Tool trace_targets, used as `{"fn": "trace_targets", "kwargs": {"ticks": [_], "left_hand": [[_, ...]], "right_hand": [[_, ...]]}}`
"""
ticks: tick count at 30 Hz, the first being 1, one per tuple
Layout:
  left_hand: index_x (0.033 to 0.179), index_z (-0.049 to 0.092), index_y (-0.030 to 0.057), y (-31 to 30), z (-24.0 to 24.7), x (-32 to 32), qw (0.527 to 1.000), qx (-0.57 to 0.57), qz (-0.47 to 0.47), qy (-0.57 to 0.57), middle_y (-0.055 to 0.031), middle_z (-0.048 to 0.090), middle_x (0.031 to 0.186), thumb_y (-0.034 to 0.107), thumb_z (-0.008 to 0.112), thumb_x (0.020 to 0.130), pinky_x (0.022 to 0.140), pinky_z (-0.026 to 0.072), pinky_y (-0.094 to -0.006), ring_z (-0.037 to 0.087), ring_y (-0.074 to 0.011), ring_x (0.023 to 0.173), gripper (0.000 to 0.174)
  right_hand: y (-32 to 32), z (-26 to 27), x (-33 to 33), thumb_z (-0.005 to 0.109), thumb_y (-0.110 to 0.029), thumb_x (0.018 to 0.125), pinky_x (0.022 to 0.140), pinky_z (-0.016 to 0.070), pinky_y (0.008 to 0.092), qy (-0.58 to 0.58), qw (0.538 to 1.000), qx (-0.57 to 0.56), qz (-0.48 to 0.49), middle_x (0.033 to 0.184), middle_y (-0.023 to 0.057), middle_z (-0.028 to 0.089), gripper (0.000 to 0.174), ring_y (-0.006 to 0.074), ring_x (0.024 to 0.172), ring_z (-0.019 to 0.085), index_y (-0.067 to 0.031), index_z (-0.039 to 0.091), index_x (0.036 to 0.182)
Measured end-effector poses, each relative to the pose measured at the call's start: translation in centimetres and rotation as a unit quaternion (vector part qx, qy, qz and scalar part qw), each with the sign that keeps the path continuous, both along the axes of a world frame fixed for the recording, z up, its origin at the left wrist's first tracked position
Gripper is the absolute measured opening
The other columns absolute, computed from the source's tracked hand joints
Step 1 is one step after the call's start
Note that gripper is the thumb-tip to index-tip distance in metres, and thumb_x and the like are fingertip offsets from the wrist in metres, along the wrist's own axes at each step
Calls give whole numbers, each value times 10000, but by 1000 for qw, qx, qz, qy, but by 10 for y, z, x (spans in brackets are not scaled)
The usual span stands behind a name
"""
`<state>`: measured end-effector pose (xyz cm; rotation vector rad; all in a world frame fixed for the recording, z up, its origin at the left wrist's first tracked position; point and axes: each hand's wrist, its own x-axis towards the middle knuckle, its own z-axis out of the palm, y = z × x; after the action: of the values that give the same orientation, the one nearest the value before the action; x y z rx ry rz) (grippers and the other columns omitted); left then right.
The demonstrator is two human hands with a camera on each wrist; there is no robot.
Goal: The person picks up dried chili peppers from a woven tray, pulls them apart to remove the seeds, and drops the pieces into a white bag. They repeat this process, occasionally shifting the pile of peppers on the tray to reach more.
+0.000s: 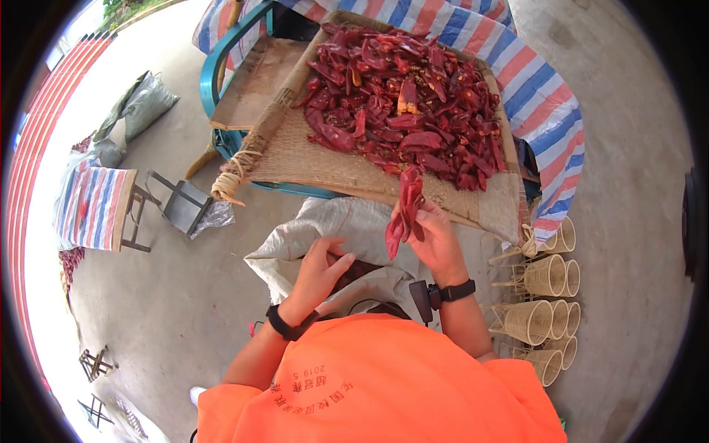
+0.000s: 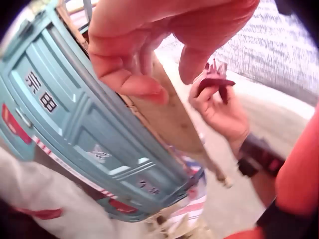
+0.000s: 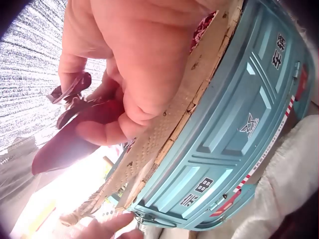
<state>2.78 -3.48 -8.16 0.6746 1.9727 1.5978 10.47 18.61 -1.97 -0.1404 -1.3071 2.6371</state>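
My right hand pinches a small bunch of dark red chili peppers between thumb and fingers, in front of the tray's near edge. One long smooth chili pepper points outward from the grip in the right wrist view. My left hand hovers above the mouth of a white woven sack, fingers loosely bent and nothing in them. Dark red contents show inside the sack. Beyond the hands, a large heap of red chili peppers lies on a flat woven tray.
The tray rests on a teal truck bed. Striped tarp drapes behind and right of it. Stacked wicker baskets stand at the right. A low stool, filled bags and a tarp-covered stand are at the left.
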Motion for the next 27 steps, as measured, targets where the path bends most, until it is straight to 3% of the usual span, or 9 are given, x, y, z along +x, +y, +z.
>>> {"fn": "trace_targets", "kwargs": {"ticks": [2, 5, 8, 11, 14, 17, 20, 23, 27], "left_hand": [[1181, 553, 15, 6, 33, -6, 977, 87, -27, -195, -52, 553, 973, 199, 669, 900, 670, 461, -251, 524, -95, 732, 355], [1196, 545, 12, 24, 47, -8, 983, 178, -1, -51, -36, 552, 952, 188, 665, 910, 705, 457, -243, 523, -89, 724, 357], [1166, 556, 18, 34, 44, -15, 958, 233, -41, -161, -12, 595, 913, 172, 656, 918, 732, 448, -231, 548, -84, 760, 309], [1117, 560, 25, 30, 59, -14, 922, 282, -58, -258, -6, 628, 943, 160, 651, 921, 733, 451, -223, 578, -83, 826, 254], [1089, 551, 36, 28, 40, -14, 932, 260, -33, -251, -22, 625, 1034, 145, 646, 922, 732, 478, -236, 594, -89, 884, 221], [1079, 539, 39, 29, 38, -8, 914, 286, 13, -286, -36, 622, 1022, 122, 631, 926, 718, 497, -243, 603, -97, 904, 197], [1105, 513, 41, 29, 31, -3, 907, 299, 56, -292, -60, 626, 1072, 117, 605, 933, 732, 524, -236, 614, -107, 894, 209], [1103, 506, 33, 21, 27, -1, 922, 284, 57, -257, -81, 626, 1090, 80, 548, 941, 726, 517, -251, 631, -138, 907, 174], [1051, 507, 18, 1, 35, 0, 906, 304, 62, -288, -107, 630, 1095, 62, 525, 928, 718, 497, -242, 630, -139, 879, 132]], "right_hand": [[-4, 4, 2, 570, -183, 917, 791, 485, 290, -18, 999, 28, 39, 1013, 90, 630, 287, 146, 895, 601, -9, 560, 1145], [-11, -3, 2, 554, -204, 926, 749, 496, 279, -57, 995, 35, 73, 1006, 75, 633, 308, 139, 864, 609, -10, 553, 1165], [-21, -6, 2, 558, -224, 932, 730, 501, 270, -106, 990, -2, 93, 1015, 63, 633, 341, 137, 859, 615, -11, 546, 1198], [-13, -20, 4, 553, -219, 944, 832, 505, 301, -77, 983, -47, 160, 1097, 81, 626, 408, 166, 937, 618, 16, 505, 1273], [-16, -22, 2, 516, -195, 978, 832, 508, 299, -114, 983, -61, 131, 1133, 70, 622, 366, 150, 966, 619, 7, 502, 1283], [-24, -27, -1, 485, -175, 1001, 804, 517, 286, -146, 987, -32, 52, 1143, 63, 622, 311, 138, 981, 624, -3, 517, 1258], [-28, -28, -4, 472, -177, 1015, 783, 527, 257, -147, 988, -15, 52, 1097, 26, 627, 245, 93, 931, 616, -45, 541, 1210], [-24, -36, -3, 504, -181, 1001, 807, 516, 271, -154, 986, -15, 60, 1120, 45, 628, 236, 120, 1000, 613, -29, 559, 1173], [-23, -39, -1, 521, -178, 996, 786, 520, 275, -170, 984, 30, 46, 1065, 29, 633, 200, 111, 954, 612, -40, 568, 1133]]}}
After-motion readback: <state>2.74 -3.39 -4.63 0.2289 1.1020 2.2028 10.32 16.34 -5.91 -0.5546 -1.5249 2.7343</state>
